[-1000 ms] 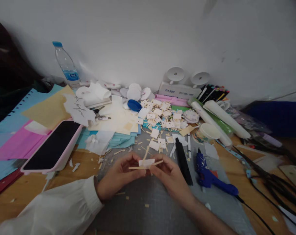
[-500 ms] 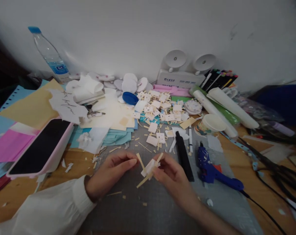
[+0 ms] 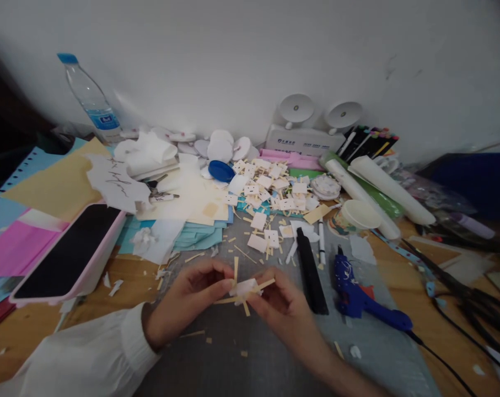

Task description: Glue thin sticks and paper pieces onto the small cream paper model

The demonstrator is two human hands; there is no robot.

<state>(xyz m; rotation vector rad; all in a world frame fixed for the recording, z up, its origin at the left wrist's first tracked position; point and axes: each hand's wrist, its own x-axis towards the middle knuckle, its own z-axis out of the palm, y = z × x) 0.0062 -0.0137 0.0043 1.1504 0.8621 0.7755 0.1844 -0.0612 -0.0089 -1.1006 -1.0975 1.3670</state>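
Between my hands, above the grey cutting mat (image 3: 183, 364), is a small white paper figure (image 3: 245, 286) with pale strips sticking out of it like limbs. My left hand (image 3: 204, 289) pinches its left side between thumb and fingers. On the right side, my right hand (image 3: 278, 300) grips it near another strip. Just beyond my fingers lie several similar paper figures (image 3: 271, 238), some with small drawn faces, and behind them a heap of such figures (image 3: 274, 182). Loose strips and scraps are scattered around.
Right of my hands lie a black tube-like object (image 3: 310, 270) and a blue glue gun (image 3: 357, 292) with its cord. Large scissors (image 3: 473, 292) rest at far right, near a paper cup (image 3: 359, 215). A phone (image 3: 71, 248) and a water bottle (image 3: 92, 102) are left.
My left hand has moved right and now holds the paper figure's left side. The figure has turned, and its strips point in different directions. My right hand keeps its grip.
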